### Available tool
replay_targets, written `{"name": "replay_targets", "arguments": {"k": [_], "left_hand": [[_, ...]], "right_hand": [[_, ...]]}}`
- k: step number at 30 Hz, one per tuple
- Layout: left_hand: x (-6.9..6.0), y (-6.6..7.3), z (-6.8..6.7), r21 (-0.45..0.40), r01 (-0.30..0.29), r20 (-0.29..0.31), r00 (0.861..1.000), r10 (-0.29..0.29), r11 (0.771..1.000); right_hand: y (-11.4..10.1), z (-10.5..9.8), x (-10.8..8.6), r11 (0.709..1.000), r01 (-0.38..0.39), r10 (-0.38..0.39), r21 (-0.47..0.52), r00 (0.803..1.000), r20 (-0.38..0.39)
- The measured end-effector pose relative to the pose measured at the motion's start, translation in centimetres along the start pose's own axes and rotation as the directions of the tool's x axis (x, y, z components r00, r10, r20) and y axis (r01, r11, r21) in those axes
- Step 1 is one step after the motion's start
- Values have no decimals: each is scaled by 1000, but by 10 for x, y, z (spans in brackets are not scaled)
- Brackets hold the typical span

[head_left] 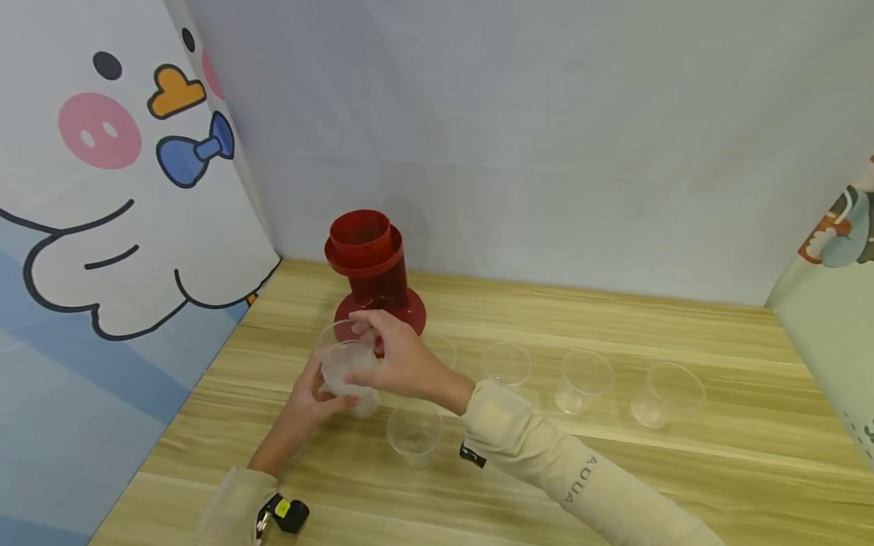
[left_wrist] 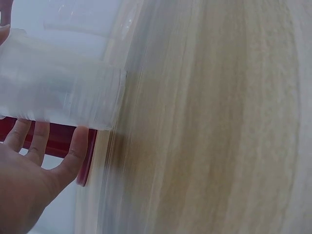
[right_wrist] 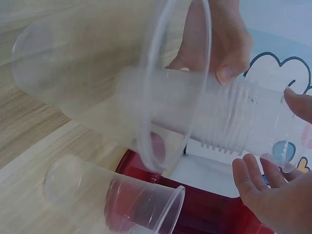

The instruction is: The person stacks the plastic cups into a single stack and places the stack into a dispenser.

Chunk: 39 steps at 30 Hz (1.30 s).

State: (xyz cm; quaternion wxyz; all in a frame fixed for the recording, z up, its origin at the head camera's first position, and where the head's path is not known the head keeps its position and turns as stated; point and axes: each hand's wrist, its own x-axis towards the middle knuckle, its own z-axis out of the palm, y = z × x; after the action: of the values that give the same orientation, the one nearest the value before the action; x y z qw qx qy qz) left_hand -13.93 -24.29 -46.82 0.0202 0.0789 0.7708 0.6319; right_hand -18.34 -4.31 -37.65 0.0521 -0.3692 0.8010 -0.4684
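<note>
A stack of clear plastic cups [head_left: 348, 364] stands at the left of the table, in front of the red holder [head_left: 378, 284]. My left hand [head_left: 307, 402] grips the stack low on its left side; in the left wrist view the left fingers [left_wrist: 75, 148] lie along the stacked cups [left_wrist: 58, 85]. Around the upper part of the stack curve the fingers of my right hand [head_left: 403, 360]. In the right wrist view the right hand [right_wrist: 280, 190] has thumb and fingers about the rim end of the stack [right_wrist: 229, 114], and the left hand [right_wrist: 217, 41] holds it further down.
Single clear cups stand in a row to the right: one [head_left: 507, 364], another [head_left: 587, 373] and a third [head_left: 674, 388]. One more cup [head_left: 415, 431] is nearer the front, and another is partly behind my right wrist. A white cloth wall [head_left: 519, 167] rises behind the table [head_left: 724, 470].
</note>
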Motion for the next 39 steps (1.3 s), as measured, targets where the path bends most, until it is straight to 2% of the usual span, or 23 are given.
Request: {"name": "replay_targets", "arguments": {"k": [11,18,23,31,39], "left_hand": [[-2,-1,-2,-3,-20,-11,1000,20,1000],[-2,0,-3,-8,-36,1,999,36,999],[-2,-1,-3,-23,-44,19,999,44,999],[-3,-2,-5,-22,-46,12,999,46,999],[-3,-1,-5,-14,-21,3,1000,21,1000]], "right_hand": [[4,3,-2,997,1,2,-82,999,45],[9,5,-4,997,2,3,-72,997,72],[10,7,-5,998,23,-20,-51,997,69],[10,8,-6,998,59,-58,-27,997,58],[3,-3,-11,998,54,-54,-27,998,23]]}}
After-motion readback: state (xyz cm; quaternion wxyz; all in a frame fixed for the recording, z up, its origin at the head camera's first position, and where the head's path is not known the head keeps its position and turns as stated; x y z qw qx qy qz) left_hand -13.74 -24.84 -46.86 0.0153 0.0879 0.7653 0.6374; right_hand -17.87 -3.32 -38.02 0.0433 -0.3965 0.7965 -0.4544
